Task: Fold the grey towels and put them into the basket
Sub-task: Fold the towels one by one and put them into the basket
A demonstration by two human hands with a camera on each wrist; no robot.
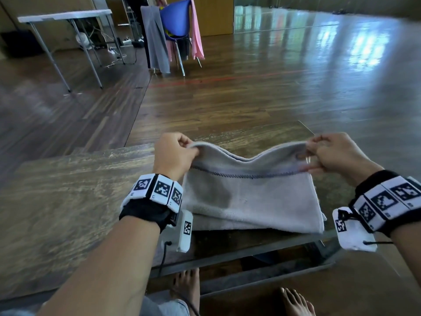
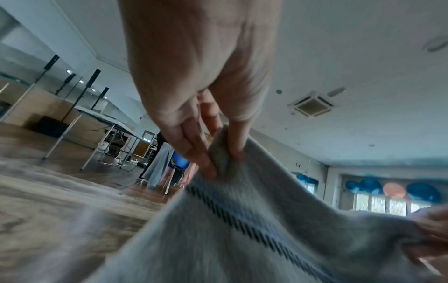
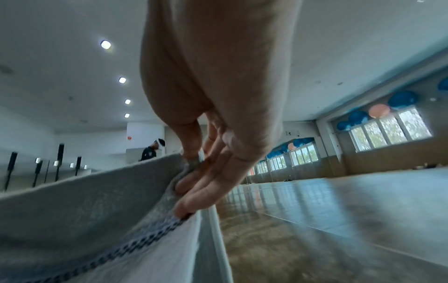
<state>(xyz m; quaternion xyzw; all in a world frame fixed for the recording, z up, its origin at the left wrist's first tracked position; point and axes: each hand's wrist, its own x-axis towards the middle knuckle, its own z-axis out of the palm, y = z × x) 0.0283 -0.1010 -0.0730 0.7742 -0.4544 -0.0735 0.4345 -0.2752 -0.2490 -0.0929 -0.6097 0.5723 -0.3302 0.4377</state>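
Observation:
A light grey towel (image 1: 250, 201) with a dark stitched stripe lies partly folded on the low wooden table (image 1: 68, 201). Its far edge is lifted off the table and sags in the middle. My left hand (image 1: 175, 153) pinches the left corner of that raised edge between thumb and fingers (image 2: 206, 162). My right hand (image 1: 328, 153) pinches the right corner, fingers (image 3: 194, 197) curled against the cloth (image 3: 84, 201). The towel's near part rests flat in layers at the table's front edge. No basket is in view.
Farther back, a blue chair (image 1: 175, 21) carries a hanging grey towel (image 1: 156, 39) and a pink cloth (image 1: 196, 30). A white folding table (image 1: 66, 15) stands at the far left. Bare feet (image 1: 186, 288) show under the table. Shiny wooden floor surrounds it.

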